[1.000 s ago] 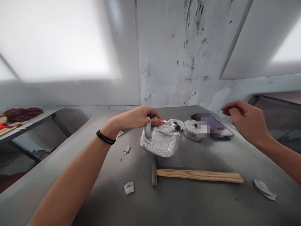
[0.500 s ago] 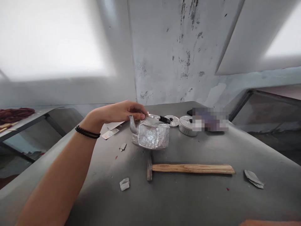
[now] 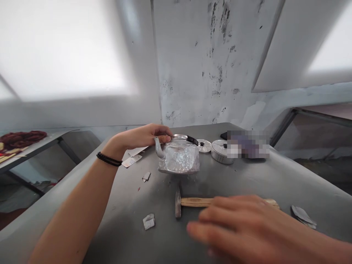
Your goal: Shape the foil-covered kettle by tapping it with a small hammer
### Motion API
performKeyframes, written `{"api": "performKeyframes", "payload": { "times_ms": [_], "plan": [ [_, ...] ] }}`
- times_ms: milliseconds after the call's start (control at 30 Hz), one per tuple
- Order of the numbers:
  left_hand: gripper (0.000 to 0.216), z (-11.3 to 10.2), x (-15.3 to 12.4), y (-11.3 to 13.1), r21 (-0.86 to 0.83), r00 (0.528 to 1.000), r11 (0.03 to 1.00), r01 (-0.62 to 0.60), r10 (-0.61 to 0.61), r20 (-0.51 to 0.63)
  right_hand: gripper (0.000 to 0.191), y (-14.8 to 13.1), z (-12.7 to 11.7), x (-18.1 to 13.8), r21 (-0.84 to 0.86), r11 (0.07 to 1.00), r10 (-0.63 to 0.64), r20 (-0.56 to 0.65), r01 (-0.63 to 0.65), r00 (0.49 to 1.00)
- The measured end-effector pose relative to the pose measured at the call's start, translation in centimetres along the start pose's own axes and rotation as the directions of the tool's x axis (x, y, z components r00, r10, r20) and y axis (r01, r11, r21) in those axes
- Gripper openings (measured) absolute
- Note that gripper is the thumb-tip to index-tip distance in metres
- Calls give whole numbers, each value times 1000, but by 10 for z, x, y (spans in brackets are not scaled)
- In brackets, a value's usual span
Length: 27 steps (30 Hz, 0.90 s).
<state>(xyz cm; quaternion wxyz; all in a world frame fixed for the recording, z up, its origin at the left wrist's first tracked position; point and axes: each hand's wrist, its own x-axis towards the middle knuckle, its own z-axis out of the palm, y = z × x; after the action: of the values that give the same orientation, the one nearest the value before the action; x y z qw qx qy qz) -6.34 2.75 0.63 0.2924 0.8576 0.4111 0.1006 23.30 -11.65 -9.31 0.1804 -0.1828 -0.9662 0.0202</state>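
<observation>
My left hand (image 3: 148, 136), with dark beaded bracelets at its wrist, is closed on the handle of a dented silver metal kettle (image 3: 180, 159). The kettle's spout points left, toward my wrist; whether its base touches the table I cannot tell. In front of it lies a hammer (image 3: 196, 202) with a steel head at the left and a wooden handle to the right. My right hand (image 3: 239, 223), slightly blurred, reaches over that handle with fingers stretched out and hides part of it. No grip on the hammer shows.
Behind the kettle on the grey table (image 3: 118, 234) are a round lid (image 3: 204, 146) and a perforated metal strainer (image 3: 221, 157). Folded grey scraps (image 3: 304, 216) lie at the right, a smaller scrap (image 3: 149, 221) at the front left. A side table (image 3: 55, 145) holds dark red yarn (image 3: 23, 141).
My right hand has come in from the lower right corner to over the hammer. The kettle, tilted before, now sits more level in my left hand. The view has shifted slightly.
</observation>
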Motion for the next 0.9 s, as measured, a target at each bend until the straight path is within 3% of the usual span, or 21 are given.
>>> {"api": "performKeyframes", "payload": {
  "times_ms": [100,200,400,533,700,800,900],
  "plan": [
    [31,-1,0,-2,4,1000,1000,16,-16,-14,23,40,18,-13,-134,986,112,55,-104,992],
    [33,1,2,-2,-15,998,1000,10,-11,-56,18,66,33,-28,-89,978,200,137,-189,970],
    [31,6,10,-9,-192,1000,981,12,-11,4,11,64,23,-31,146,923,317,232,-355,920],
    [27,0,5,-16,-196,996,979,62,-47,77,4,59,17,-31,232,865,380,277,-445,883],
    [26,-15,-11,-17,-129,969,982,135,-104,222,12,58,24,-36,122,937,302,190,-327,934],
    [33,-16,-14,-14,-95,973,978,187,-171,155,13,58,31,-40,-6,983,184,139,-185,973],
    [37,-10,-9,-6,-63,983,981,185,-184,32,12,58,35,-43,-93,987,139,102,-130,985]
  ]
}}
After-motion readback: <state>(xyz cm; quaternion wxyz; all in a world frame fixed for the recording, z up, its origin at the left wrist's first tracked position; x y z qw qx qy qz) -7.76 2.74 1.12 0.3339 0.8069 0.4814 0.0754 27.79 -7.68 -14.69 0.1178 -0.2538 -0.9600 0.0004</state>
